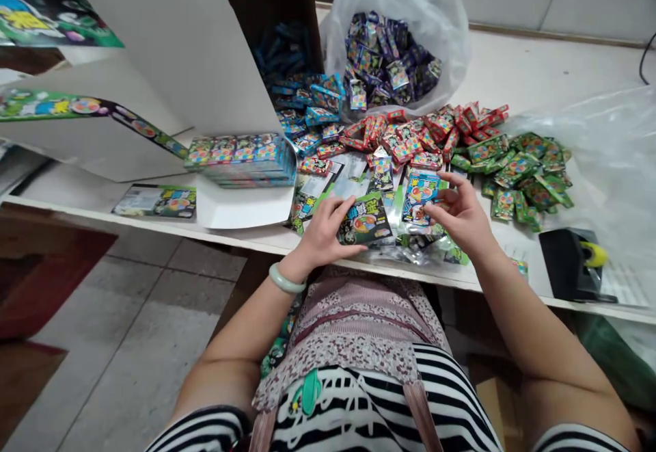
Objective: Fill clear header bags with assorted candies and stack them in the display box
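My left hand (328, 232), with a pale green bangle on its wrist, grips the left side of a flat black and green printed packet (366, 221) just above the table's front edge. To its right, my right hand (461, 213) pinches the right edge of a small blue printed box (417, 197) between thumb and fingers. More flat packets lie beneath both hands, partly hidden. A small dark purple box (382, 173) rests on them between the two hands. Behind it spreads a heap of small red boxes (407, 139).
A clear bag (445, 21) of purple boxes stands at the back. Blue boxes (325, 100) spill out left of it, and green ones (533, 165) lie right. An opened display carton (246, 209) holds stacked boxes. A black tape dispenser (568, 260) sits at the front right.
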The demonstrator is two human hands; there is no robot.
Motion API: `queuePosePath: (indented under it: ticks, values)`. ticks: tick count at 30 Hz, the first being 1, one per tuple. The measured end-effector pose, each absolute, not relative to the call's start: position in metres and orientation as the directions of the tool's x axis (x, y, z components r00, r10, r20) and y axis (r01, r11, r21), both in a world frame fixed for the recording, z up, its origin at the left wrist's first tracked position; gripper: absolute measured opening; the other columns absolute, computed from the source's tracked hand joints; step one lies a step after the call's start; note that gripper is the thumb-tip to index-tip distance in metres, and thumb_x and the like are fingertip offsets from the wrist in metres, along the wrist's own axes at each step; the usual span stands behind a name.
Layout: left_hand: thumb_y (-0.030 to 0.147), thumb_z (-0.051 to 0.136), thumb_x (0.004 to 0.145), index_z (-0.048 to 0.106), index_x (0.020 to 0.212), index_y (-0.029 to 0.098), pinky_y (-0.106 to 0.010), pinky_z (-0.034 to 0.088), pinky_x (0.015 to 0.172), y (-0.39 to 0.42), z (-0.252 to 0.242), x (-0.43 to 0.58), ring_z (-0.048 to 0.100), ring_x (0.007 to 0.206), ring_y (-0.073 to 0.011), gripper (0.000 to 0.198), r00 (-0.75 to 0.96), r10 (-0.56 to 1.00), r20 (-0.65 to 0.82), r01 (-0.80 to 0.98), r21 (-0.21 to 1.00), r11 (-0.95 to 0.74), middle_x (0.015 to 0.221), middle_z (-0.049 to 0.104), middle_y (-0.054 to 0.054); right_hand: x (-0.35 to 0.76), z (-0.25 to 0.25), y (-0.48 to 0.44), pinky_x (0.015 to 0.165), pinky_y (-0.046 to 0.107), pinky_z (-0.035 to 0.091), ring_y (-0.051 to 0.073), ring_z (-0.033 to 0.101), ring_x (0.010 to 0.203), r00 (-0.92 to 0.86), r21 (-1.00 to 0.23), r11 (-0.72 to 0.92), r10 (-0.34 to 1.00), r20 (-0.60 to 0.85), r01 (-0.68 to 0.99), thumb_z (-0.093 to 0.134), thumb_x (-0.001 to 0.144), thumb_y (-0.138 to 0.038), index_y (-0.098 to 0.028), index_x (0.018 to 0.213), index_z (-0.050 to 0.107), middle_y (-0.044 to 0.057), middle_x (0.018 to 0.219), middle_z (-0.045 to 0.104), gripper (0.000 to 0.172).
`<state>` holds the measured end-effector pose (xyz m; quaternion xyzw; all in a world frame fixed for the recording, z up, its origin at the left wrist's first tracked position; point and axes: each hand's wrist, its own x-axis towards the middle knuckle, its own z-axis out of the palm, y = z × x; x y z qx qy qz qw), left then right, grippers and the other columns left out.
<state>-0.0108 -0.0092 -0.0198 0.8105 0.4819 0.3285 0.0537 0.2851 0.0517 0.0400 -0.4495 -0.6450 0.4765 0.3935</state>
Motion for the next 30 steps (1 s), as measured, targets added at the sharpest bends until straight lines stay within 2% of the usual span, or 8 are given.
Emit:
queuePosePath:
  ticks: [5, 10, 16, 22, 25, 27, 28, 30]
  values:
    - [0.067, 0.074, 0.074, 0.032, 0.156, 0.020, -0.053, 0.045, 0.107, -0.010, -0.012, 0.002, 0.053, 0.121, -0.0342, 0.103, 0.395, 0.766, 0.507, 0.734, 0.327, -0.595, 0.129, 0.051, -0.017, 0.289, 0.030, 0.026, 0.064, 0.029, 0.057, 0.013, 0.064, 0.073, -0.355, -0.960, 0.148, 0.933, 0.056, 0.236, 0.074, 0.078, -0.042, -0.031, 0.131, 0.050, 0.001, 0.100, 0.059, 0.059]
    - [0.064, 0.077, 0.072, 0.033, 0.155, 0.021, -0.055, 0.044, 0.107, -0.020, -0.004, 0.006, 0.053, 0.120, -0.0347, 0.103, 0.417, 0.805, 0.422, 0.719, 0.389, -0.576, 0.128, 0.052, -0.016, 0.297, 0.040, 0.024, 0.057, 0.028, 0.055, 0.012, 0.060, 0.064, -0.473, -0.963, 0.080, 0.879, -0.053, 0.257, 0.073, 0.079, -0.041, -0.028, 0.127, 0.054, -0.001, 0.091, 0.059, 0.053]
    - [0.066, 0.076, 0.071, 0.034, 0.155, 0.023, -0.053, 0.047, 0.103, -0.028, -0.001, 0.010, 0.054, 0.119, -0.0343, 0.103, 0.410, 0.814, 0.411, 0.705, 0.423, -0.569, 0.128, 0.050, -0.015, 0.299, 0.047, 0.021, 0.052, 0.024, 0.048, 0.010, 0.056, 0.061, -0.490, -0.949, 0.137, 0.872, -0.021, 0.285, 0.073, 0.080, -0.039, -0.026, 0.123, 0.056, -0.001, 0.087, 0.060, 0.048]
    - [0.064, 0.078, 0.070, 0.037, 0.151, 0.021, -0.051, 0.049, 0.100, -0.031, 0.000, 0.020, 0.055, 0.117, -0.0337, 0.100, 0.348, 0.839, 0.418, 0.745, 0.421, -0.518, 0.126, 0.051, -0.014, 0.281, 0.042, 0.026, 0.058, 0.030, 0.054, 0.011, 0.057, 0.061, -0.505, -0.926, 0.201, 0.863, 0.013, 0.319, 0.071, 0.081, -0.041, -0.028, 0.131, 0.057, 0.001, 0.091, 0.064, 0.054]
    - [0.064, 0.081, 0.066, 0.039, 0.145, 0.020, -0.052, 0.050, 0.099, -0.033, -0.001, 0.027, 0.056, 0.115, -0.0333, 0.100, 0.228, 0.860, 0.457, 0.779, 0.444, -0.443, 0.124, 0.053, -0.014, 0.270, 0.041, 0.023, 0.085, 0.045, 0.057, 0.021, 0.065, 0.090, -0.390, -0.842, 0.379, 0.893, 0.224, 0.384, 0.067, 0.085, -0.041, -0.026, 0.119, 0.066, 0.007, 0.106, 0.064, 0.037]
    - [0.064, 0.082, 0.065, 0.039, 0.141, 0.019, -0.054, 0.049, 0.101, -0.035, -0.001, 0.034, 0.056, 0.116, -0.0341, 0.099, 0.156, 0.856, 0.493, 0.782, 0.468, -0.412, 0.125, 0.054, -0.015, 0.265, 0.042, 0.018, 0.104, 0.055, 0.048, 0.029, 0.057, 0.121, -0.397, -0.769, 0.476, 0.863, 0.313, 0.428, 0.068, 0.086, -0.042, -0.027, 0.116, 0.068, 0.011, 0.126, 0.059, 0.034]
    - [0.064, 0.082, 0.064, 0.038, 0.140, 0.019, -0.055, 0.049, 0.102, -0.036, -0.001, 0.038, 0.056, 0.118, -0.0348, 0.099, 0.126, 0.854, 0.505, 0.773, 0.489, -0.403, 0.126, 0.054, -0.015, 0.264, 0.043, 0.015, 0.107, 0.057, 0.045, 0.031, 0.051, 0.130, -0.422, -0.756, 0.489, 0.853, 0.308, 0.435, 0.069, 0.085, -0.042, -0.029, 0.121, 0.067, 0.011, 0.134, 0.054, 0.039]
    - [0.065, 0.083, 0.062, 0.037, 0.139, 0.018, -0.057, 0.047, 0.104, -0.039, -0.002, 0.048, 0.055, 0.121, -0.0366, 0.101, 0.066, 0.866, 0.496, 0.737, 0.560, -0.377, 0.129, 0.054, -0.017, 0.265, 0.043, 0.011, 0.098, 0.053, 0.053, 0.031, 0.053, 0.128, -0.449, -0.789, 0.443, 0.860, 0.240, 0.426, 0.071, 0.082, -0.040, -0.032, 0.132, 0.059, 0.010, 0.138, 0.052, 0.052]
